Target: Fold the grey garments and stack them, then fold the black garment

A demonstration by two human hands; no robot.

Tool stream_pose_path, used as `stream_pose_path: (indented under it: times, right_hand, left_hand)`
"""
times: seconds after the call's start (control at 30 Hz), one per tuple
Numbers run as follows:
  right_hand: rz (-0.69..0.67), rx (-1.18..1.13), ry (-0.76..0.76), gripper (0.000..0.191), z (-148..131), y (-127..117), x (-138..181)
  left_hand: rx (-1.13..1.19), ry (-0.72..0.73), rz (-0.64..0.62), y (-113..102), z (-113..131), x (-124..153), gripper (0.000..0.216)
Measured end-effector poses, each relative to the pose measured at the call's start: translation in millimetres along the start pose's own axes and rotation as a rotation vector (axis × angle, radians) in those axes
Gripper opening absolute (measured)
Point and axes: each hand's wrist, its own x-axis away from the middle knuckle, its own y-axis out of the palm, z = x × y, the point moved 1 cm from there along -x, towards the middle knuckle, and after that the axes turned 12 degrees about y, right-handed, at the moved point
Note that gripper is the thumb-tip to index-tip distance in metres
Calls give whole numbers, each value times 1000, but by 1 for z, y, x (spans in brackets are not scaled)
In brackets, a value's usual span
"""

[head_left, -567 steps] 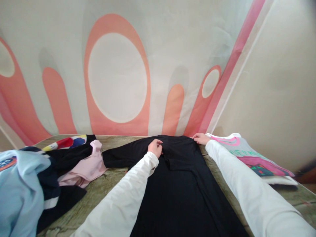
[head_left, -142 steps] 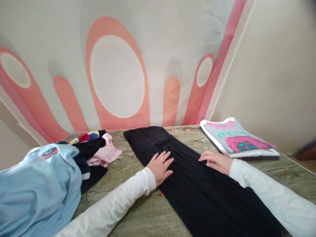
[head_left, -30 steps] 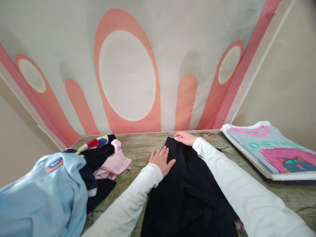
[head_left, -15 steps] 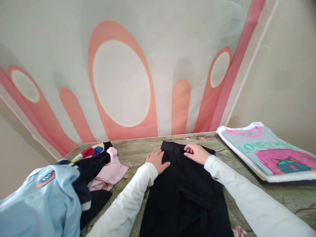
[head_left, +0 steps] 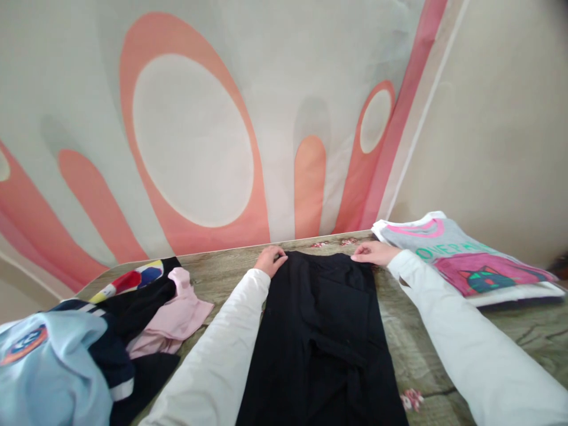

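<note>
Black trousers lie lengthwise before me on the wood-patterned table, waistband toward the wall. A flap of the same dark cloth is folded over their middle. At the waistband's left corner my left hand is closed, fingertips pinching the edge. My right hand pinches the opposite corner between thumb and fingers, beside a stack of folded shirts. The top shirt is grey with a pink collar, green letters and a cat print.
To the left lies a loose heap of clothes: a light blue garment with a round badge, a pink piece and dark items. The table ends at a wall with a pink and white printed panel.
Both hands have moved from lying on the trousers out to the waistband's two corners. The waistband now looks straighter and its right corner smoother. My view has shifted a little to the right.
</note>
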Motion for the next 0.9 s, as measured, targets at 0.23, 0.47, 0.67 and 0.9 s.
stream_pose_path:
  times: [0.23, 0.47, 0.67, 0.9]
  right_hand:
    - [-194, -92, 18, 26, 2, 5, 1]
    - [371, 82, -89, 21, -5, 26, -8]
    - [573, 151, -171, 28, -3, 43, -13]
    - [675, 91, -178, 23, 2, 40, -13]
  left_hand:
    - [-250, -151, -35, -12, 2, 2, 13]
    - [-515, -188, -39, -31, -4, 6, 11]
    - [-390, -319, 46, -22, -20, 12, 10]
    - [-254, -331, 151, -9, -33, 13, 21]
